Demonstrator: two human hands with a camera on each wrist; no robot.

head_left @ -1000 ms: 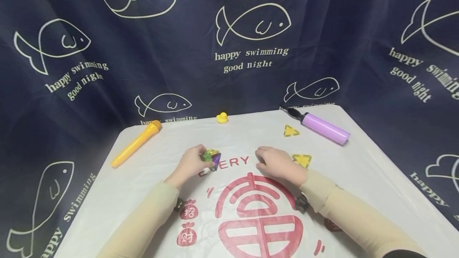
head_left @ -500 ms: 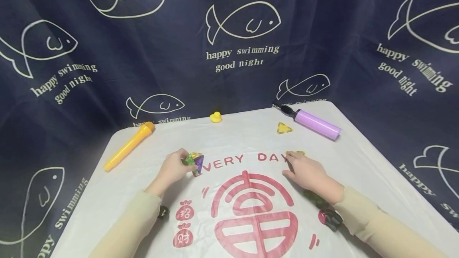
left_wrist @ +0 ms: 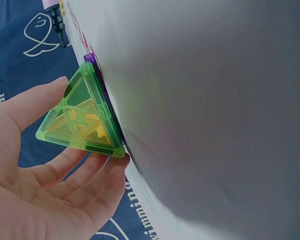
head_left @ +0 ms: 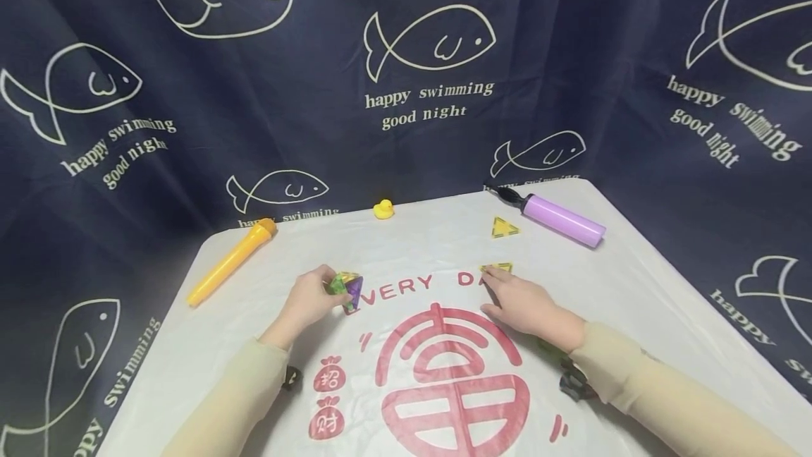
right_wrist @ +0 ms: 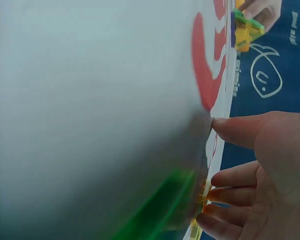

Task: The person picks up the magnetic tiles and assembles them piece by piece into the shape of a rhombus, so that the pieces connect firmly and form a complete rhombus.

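Note:
A small group of joined triangular magnetic tiles, green, purple and yellow (head_left: 354, 293), stands on the white tablecloth. My left hand (head_left: 306, 303) grips it; in the left wrist view the thumb is at one side of the green tile (left_wrist: 85, 112) and the fingers bend beneath its lower edge. To the right, my right hand (head_left: 525, 307) lies low over the cloth, its fingertips on a flat yellow triangular tile (head_left: 501, 266). The right wrist view shows these fingers (right_wrist: 235, 195) fairly straight against the yellow tile (right_wrist: 201, 200). Part of that tile is hidden beneath them.
Another yellow triangular tile (head_left: 505, 228) lies farther back, near a purple hand pump (head_left: 564, 221). At the back edge sits a yellow rubber duck (head_left: 383, 209); an orange toy microphone (head_left: 231, 263) lies on the left. Something green (head_left: 552, 355) shows below the right forearm.
My right hand first moved right to the nearer yellow tile, then came back left with the tile under its fingertips. My left hand keeps hold of the joined tiles. The head view shifted slightly.

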